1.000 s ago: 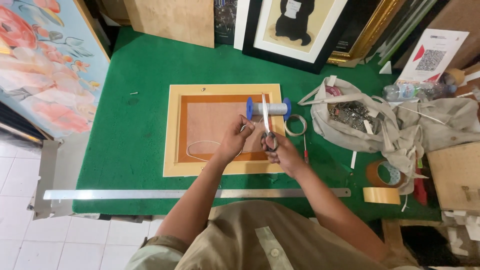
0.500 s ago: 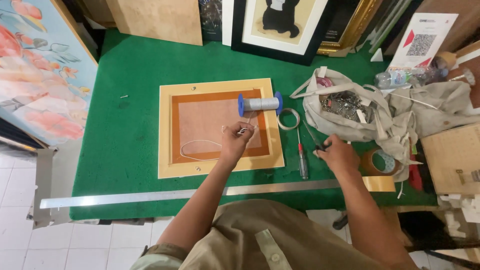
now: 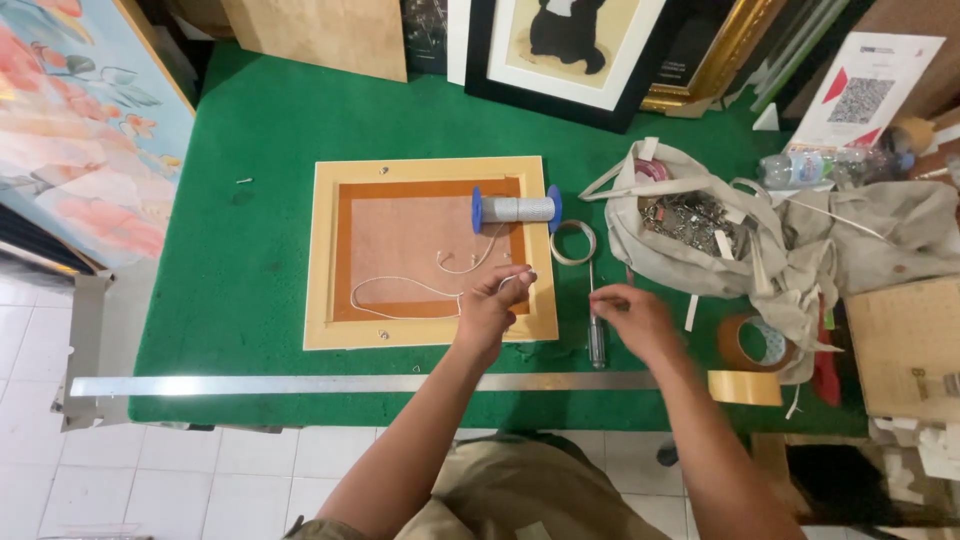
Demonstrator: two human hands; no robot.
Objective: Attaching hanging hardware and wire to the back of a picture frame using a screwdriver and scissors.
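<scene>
Left hand fingers pinch white string over frame back, right hand fingers closed on screwdriver at its 9 o'clock, blue spool at 12 o'clock.

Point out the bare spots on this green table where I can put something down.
Bare green felt runs left of the wooden frame, and more lies above it, below the leaning board. A thin strip shows between the frame and the metal ruler. The right side is crowded: cloth bag, tape rolls, screwdriver, both hands.
</scene>
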